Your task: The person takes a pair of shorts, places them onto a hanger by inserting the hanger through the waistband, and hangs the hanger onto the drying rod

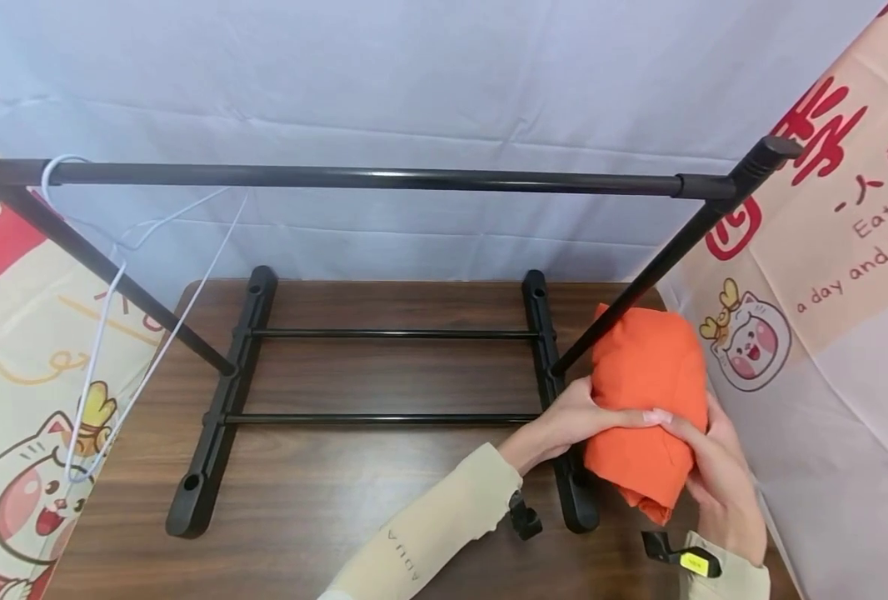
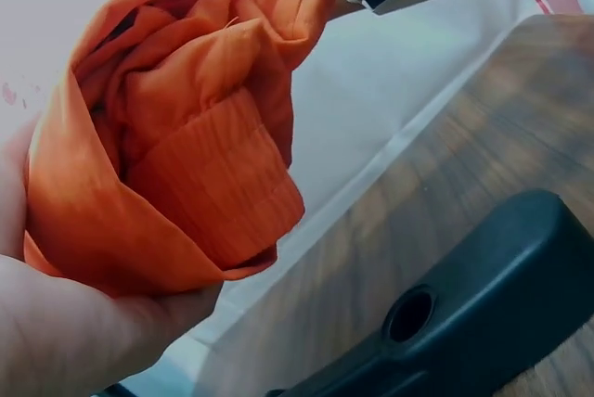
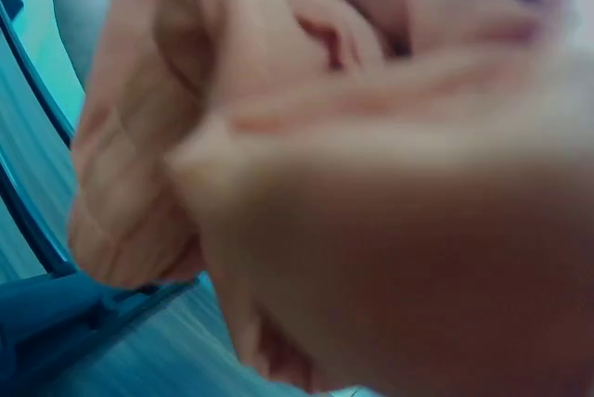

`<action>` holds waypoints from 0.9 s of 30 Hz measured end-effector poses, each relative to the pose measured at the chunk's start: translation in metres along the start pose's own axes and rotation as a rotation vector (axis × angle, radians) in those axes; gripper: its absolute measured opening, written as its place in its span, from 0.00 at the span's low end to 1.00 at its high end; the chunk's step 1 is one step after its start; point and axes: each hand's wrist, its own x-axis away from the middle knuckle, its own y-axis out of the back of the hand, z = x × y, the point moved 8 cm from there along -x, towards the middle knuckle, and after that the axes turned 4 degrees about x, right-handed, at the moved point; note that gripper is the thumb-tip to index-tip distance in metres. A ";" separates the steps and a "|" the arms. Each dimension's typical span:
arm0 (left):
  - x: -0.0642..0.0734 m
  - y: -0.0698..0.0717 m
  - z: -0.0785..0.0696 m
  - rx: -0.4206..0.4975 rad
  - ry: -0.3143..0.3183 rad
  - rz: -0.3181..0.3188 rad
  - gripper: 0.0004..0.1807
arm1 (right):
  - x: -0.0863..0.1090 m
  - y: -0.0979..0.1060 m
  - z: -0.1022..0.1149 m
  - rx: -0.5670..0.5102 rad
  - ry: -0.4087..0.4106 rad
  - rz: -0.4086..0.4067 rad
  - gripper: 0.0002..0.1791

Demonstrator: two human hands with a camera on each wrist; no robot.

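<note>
A folded orange garment [image 1: 650, 383] is held between both hands at the right end of the table, beside the black rack. My left hand [image 1: 575, 414] grips its left side, thumb lying across the top. From the right, my right hand [image 1: 723, 471] grips it too, and the two thumb tips meet on the cloth. In the left wrist view the rolled end of the garment [image 2: 204, 156] shows tucked layers and a gathered, elastic-looking band. Fingers beneath the cloth are mostly hidden. The right wrist view is blurred, with the garment [image 3: 139, 184] close to the lens.
A black garment rack [image 1: 384, 177] stands on the wooden table [image 1: 376, 492], its right foot [image 1: 579, 500] next to the left wrist. A white hanger [image 1: 102, 333] hangs from the bar's left end. Printed cloth [image 1: 826, 333] and a pale backdrop [image 1: 414, 83] surround the table.
</note>
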 end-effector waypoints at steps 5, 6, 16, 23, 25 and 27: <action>0.022 0.011 -0.006 -0.066 -0.026 0.024 0.21 | 0.005 -0.013 0.001 0.029 0.053 0.091 0.37; 0.026 0.014 -0.006 -0.075 -0.027 0.028 0.20 | 0.006 -0.016 0.001 0.048 0.056 0.124 0.38; 0.061 0.046 0.000 -0.013 -0.076 0.065 0.18 | 0.007 -0.051 -0.007 0.174 0.007 0.401 0.39; 0.079 0.085 0.002 0.081 -0.127 -0.041 0.19 | -0.007 -0.087 -0.015 0.296 0.013 0.502 0.30; 0.084 0.098 0.004 0.118 -0.123 -0.091 0.21 | -0.011 -0.096 -0.017 0.361 0.020 0.502 0.30; 0.088 0.111 0.007 0.167 -0.109 -0.140 0.22 | -0.016 -0.102 -0.019 0.446 0.023 0.483 0.32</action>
